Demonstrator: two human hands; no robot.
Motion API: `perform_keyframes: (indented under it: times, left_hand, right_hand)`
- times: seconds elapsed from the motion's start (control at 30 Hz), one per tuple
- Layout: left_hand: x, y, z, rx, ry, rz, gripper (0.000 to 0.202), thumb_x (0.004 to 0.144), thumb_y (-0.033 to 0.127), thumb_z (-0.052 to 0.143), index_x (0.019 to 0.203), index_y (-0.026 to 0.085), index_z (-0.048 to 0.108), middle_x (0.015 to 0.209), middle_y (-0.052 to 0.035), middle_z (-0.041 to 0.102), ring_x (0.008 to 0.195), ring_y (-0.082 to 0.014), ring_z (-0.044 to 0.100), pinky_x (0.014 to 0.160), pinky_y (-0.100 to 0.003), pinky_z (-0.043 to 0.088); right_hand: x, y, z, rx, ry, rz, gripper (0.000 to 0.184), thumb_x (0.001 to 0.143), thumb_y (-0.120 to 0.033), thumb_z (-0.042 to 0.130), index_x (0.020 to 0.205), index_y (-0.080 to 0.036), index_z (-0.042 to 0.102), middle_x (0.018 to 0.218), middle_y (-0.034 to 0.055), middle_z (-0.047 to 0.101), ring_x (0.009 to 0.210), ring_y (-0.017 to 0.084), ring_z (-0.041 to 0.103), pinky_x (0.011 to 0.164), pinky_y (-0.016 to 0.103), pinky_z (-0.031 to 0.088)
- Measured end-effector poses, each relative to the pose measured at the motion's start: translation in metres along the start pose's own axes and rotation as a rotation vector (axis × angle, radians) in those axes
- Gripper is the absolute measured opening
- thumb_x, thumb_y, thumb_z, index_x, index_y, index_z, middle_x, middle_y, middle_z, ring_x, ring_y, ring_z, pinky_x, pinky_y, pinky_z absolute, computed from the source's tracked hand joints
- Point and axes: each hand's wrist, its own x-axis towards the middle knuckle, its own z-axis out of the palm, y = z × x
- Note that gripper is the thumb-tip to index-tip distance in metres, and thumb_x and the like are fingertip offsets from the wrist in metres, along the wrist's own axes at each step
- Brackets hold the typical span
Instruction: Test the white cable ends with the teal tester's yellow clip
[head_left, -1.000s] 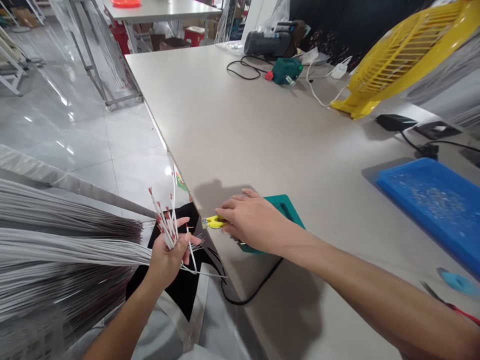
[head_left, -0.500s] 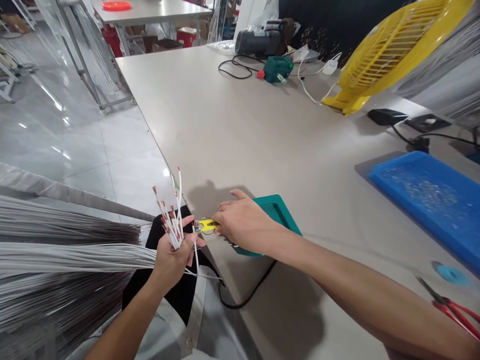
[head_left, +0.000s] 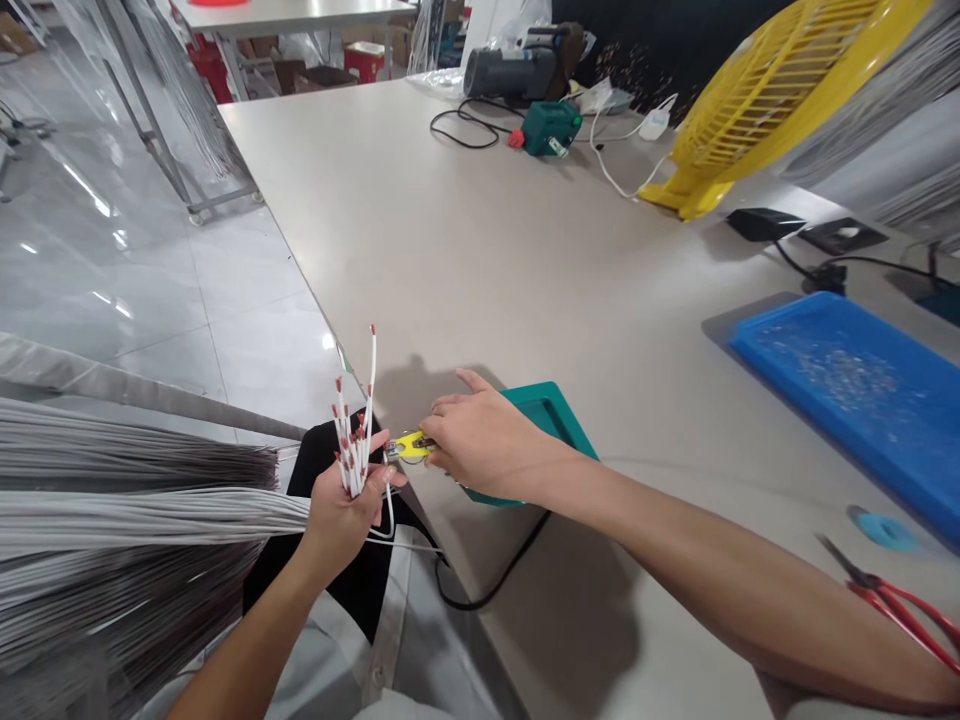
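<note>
My left hand is closed round a bunch of white wires whose bare copper ends point upward. Its thumb and forefinger reach toward the tip of a yellow hand tool, where one wire end meets the tool; the exact contact is too small to make out. Over the table's left edge, my right hand is closed on that tool, its forefinger raised. The tool's exact kind is partly hidden by the fingers. Beneath my right hand and wrist lies a teal, rimmed tray-like thing, largely covered.
Long wire bundles hang at the left. A blue tray with small clear pieces and red-handled scissors lie at the right. A yellow fan, a green device and a grey motor stand farther back. A black cord loops near the front edge.
The wire ends in my left hand have swung more upright and a little to the right. My right hand stays on the yellow tool. The whole view has shifted slightly.
</note>
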Motion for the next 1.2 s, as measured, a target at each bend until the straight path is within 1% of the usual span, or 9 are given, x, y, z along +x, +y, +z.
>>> perform_keyframes:
  times: [0.17, 0.27, 0.47, 0.6, 0.7, 0.83, 1.0, 1.1, 1.2]
  left_hand:
    - [-0.003, -0.001, 0.002, -0.005, 0.037, 0.028, 0.049, 0.08, 0.032, 0.057, 0.123, 0.011, 0.049, 0.077, -0.0065, 0.07, 0.039, -0.0067, 0.043, 0.04, -0.021, 0.039]
    - [-0.004, -0.001, 0.002, -0.022, 0.048, 0.017, 0.049, 0.079, 0.033, 0.058, 0.123, 0.011, 0.049, 0.077, -0.0064, 0.069, 0.039, -0.0067, 0.042, 0.039, -0.021, 0.038]
    - [-0.007, 0.003, -0.005, -0.031, 0.054, -0.008, 0.052, 0.079, 0.034, 0.058, 0.124, 0.011, 0.047, 0.076, -0.0069, 0.069, 0.039, -0.0062, 0.041, 0.038, -0.02, 0.036]
    - [-0.014, 0.004, -0.01, -0.075, 0.081, -0.012, 0.048, 0.079, 0.035, 0.059, 0.12, 0.013, 0.046, 0.074, -0.0049, 0.068, 0.039, -0.006, 0.04, 0.038, -0.02, 0.035]
    - [-0.02, 0.003, -0.014, -0.146, 0.133, -0.005, 0.039, 0.077, 0.035, 0.061, 0.107, 0.015, 0.047, 0.07, -0.0027, 0.068, 0.036, -0.0056, 0.039, 0.036, -0.019, 0.033]
    - [-0.027, 0.003, -0.022, -0.212, 0.161, 0.016, 0.025, 0.076, 0.035, 0.062, 0.085, 0.017, 0.047, 0.064, -0.0012, 0.066, 0.036, -0.0062, 0.04, 0.035, -0.019, 0.033]
    - [-0.034, 0.0, -0.033, -0.291, 0.119, 0.059, 0.019, 0.079, 0.034, 0.059, 0.083, 0.017, 0.052, 0.066, 0.0001, 0.063, 0.038, -0.0059, 0.041, 0.036, -0.019, 0.031]
    - [-0.039, -0.001, -0.036, -0.303, 0.11, 0.047, 0.02, 0.079, 0.036, 0.059, 0.075, 0.017, 0.055, 0.058, 0.0015, 0.058, 0.038, -0.0055, 0.039, 0.036, -0.018, 0.028]
    - [-0.043, 0.0, -0.037, -0.301, 0.097, -0.003, 0.03, 0.075, 0.045, 0.061, 0.069, 0.016, 0.054, 0.054, 0.0002, 0.057, 0.035, -0.005, 0.036, 0.034, -0.018, 0.024]
  right_hand:
    - [-0.001, 0.0, 0.009, -0.029, 0.101, 0.02, 0.044, 0.076, -0.043, 0.061, 0.104, -0.01, 0.059, 0.094, 0.0135, 0.065, 0.093, 0.027, 0.058, 0.098, 0.052, 0.018]
    - [0.0, 0.0, 0.013, -0.033, 0.132, 0.019, 0.06, 0.074, -0.045, 0.063, 0.119, -0.008, 0.051, 0.098, 0.0151, 0.064, 0.096, 0.029, 0.057, 0.098, 0.054, 0.018]
    - [0.0, -0.001, 0.012, -0.005, 0.138, 0.005, 0.055, 0.075, -0.042, 0.063, 0.119, -0.01, 0.051, 0.098, 0.0145, 0.064, 0.097, 0.028, 0.057, 0.098, 0.055, 0.018]
    - [-0.004, 0.003, 0.01, 0.062, 0.165, -0.029, 0.058, 0.073, -0.049, 0.063, 0.116, -0.012, 0.054, 0.093, 0.0126, 0.066, 0.095, 0.027, 0.058, 0.098, 0.057, 0.019]
    - [-0.01, -0.001, 0.008, 0.221, 0.315, -0.086, 0.052, 0.077, -0.05, 0.058, 0.114, -0.013, 0.056, 0.102, 0.0127, 0.063, 0.1, 0.024, 0.056, 0.098, 0.051, 0.028]
    - [-0.014, -0.028, 0.017, 0.629, 0.632, -0.137, 0.025, 0.089, -0.025, 0.043, 0.103, -0.014, 0.061, 0.096, 0.0094, 0.064, 0.087, 0.014, 0.058, 0.076, 0.026, 0.046]
    - [0.0, -0.069, 0.04, 1.045, 0.594, -0.102, 0.025, 0.086, -0.024, 0.048, 0.103, -0.014, 0.063, 0.085, 0.0066, 0.06, 0.075, 0.012, 0.056, 0.069, 0.025, 0.047]
    - [0.012, -0.081, 0.045, 1.282, 0.463, -0.123, 0.023, 0.083, -0.033, 0.054, 0.08, -0.016, 0.069, 0.081, 0.0042, 0.056, 0.074, 0.012, 0.055, 0.068, 0.024, 0.047]
    - [0.02, -0.086, 0.045, 1.428, 0.509, -0.116, 0.023, 0.077, -0.04, 0.061, 0.078, -0.019, 0.071, 0.075, 0.0019, 0.053, 0.068, 0.012, 0.053, 0.066, 0.025, 0.046]
